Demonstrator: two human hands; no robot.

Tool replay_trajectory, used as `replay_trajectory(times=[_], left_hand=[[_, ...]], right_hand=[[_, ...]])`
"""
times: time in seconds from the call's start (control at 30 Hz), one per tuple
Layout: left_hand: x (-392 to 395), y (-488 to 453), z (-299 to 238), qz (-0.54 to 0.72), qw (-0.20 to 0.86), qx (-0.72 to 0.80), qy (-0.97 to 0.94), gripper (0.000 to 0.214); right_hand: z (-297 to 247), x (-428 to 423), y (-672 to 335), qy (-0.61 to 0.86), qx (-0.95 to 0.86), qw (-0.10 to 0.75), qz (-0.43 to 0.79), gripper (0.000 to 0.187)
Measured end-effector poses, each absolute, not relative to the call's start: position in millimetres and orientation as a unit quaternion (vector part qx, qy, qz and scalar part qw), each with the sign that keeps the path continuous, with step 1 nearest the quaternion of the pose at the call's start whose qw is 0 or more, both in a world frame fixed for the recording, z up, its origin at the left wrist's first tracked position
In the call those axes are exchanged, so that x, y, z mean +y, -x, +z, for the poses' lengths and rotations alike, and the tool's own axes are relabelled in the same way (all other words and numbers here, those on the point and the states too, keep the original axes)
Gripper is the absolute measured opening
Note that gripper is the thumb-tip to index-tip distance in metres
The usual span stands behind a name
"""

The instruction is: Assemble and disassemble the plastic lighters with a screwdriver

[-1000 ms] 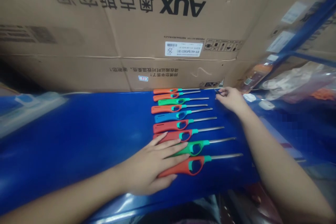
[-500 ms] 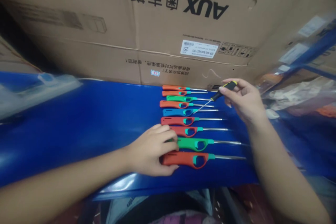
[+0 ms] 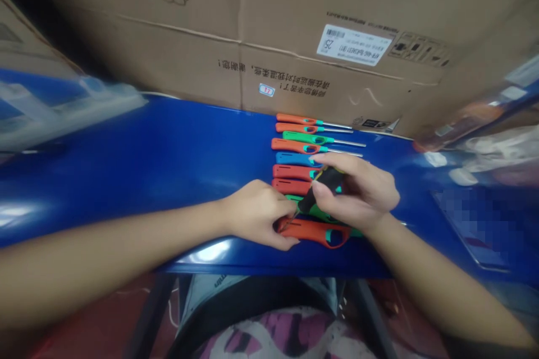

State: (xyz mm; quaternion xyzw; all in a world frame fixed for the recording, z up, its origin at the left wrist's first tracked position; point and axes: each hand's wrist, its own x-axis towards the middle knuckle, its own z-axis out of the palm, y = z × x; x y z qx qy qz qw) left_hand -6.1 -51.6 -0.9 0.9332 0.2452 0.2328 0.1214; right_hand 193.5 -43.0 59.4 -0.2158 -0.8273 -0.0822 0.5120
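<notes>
Left hand [image 3: 263, 216] is at the near end of the row, fingers curled round the butt of the orange plastic long-neck lighter with turquoise trigger [image 3: 314, 231], thumb on the near side; hold looks snug, though the far fingertips are hidden. Right hand [image 3: 362, 190] has fingers closed round the handle of a slim black-and-yellow screwdriver [image 3: 309, 202], no visible gap, thumb along the near side. Key relation: the orange lighter sits nearest the person, flat on the glossy blue worktop [image 3: 189, 151], long axis running left to right, butt to the left, nozzle end to the right and mostly covered by the right forearm. Left hand is the nearer one, touching the butt; right hand sits up and to the right of it, over the row. Screwdriver slants down-left across that axis, thin metal shaft pointing at the butt right beside the left fingers. Can't tell whether the tip touches the plastic: blurred and part hidden. Just beyond, the green plastic lighter [image 3: 293, 198] lies roughly parallel, partly under the right hand and screwdriver. Further off: two red plastic lighters, a blue plastic lighter [image 3: 290, 158], then more orange and green ones, all butts left, up to the big brown cardboard box [image 3: 202, 61] at the back. Flat dark slab [image 3: 467, 230] lies well apart on the right, face pixelated.
</notes>
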Motion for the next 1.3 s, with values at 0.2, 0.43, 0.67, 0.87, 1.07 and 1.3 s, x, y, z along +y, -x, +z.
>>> replay_trajectory(times=[0.2, 0.43, 0.67, 0.87, 1.07, 1.3], left_hand=[[-50.8, 4.9, -2.6, 0.232, 0.116, 0.245, -0.934, 0.032], [-51.0, 5.4, -1.6, 0.23, 0.118, 0.243, -0.935, 0.032], [-53.2, 3.3, -1.3, 0.217, 0.117, 0.271, -0.93, 0.031], [-54.7, 1.2, 4.8, 0.179, 0.148, 0.306, -0.923, 0.028], [-56.3, 0.2, 1.8, 0.204, 0.158, 0.314, -0.914, 0.027], [-50.2, -2.5, 2.3, 0.198, 0.15, 0.37, -0.895, 0.029]], right_hand=[[63.4, -50.5, -200.7, 0.225, -0.827, 0.501, -0.117, 0.031], [64.2, -54.9, -199.0, 0.26, -0.833, 0.48, -0.087, 0.029], [69.4, -58.2, -198.1, 0.251, -0.852, 0.444, -0.121, 0.023], [91.7, -69.7, -191.9, 0.237, -0.907, 0.32, -0.138, 0.013], [92.8, -59.7, -191.4, 0.203, -0.933, 0.292, -0.059, 0.024], [91.0, -47.8, -197.7, 0.183, -0.936, 0.291, -0.081, 0.012]])
